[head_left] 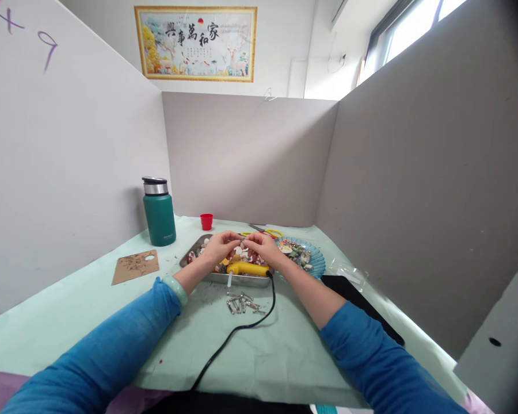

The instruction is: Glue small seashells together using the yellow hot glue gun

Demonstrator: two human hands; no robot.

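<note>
Both hands meet over a metal tray (242, 280) that holds shells and other small pieces. My left hand (219, 246) is closed, its thumb and fingertips pinched together. Opposite it, my right hand (263, 248) is pinched too, its fingertips almost touching the left ones. Whatever is between the fingertips is too small to make out. Just below the hands, a yellow hot glue gun (248, 269) lies across the tray's near edge, with a pale glue stick or trigger part hanging down. Several metal clips (242, 303) are heaped on the table in front of the tray.
A blue plate (317, 259) of shells stands right of the tray, yellow-handled scissors (273, 233) behind. A red cup (206, 222), green bottle (159, 215) and brown card (136, 266) are leftward. A black cord (237, 328) runs to the front edge; a black flat object (362, 307) lies right.
</note>
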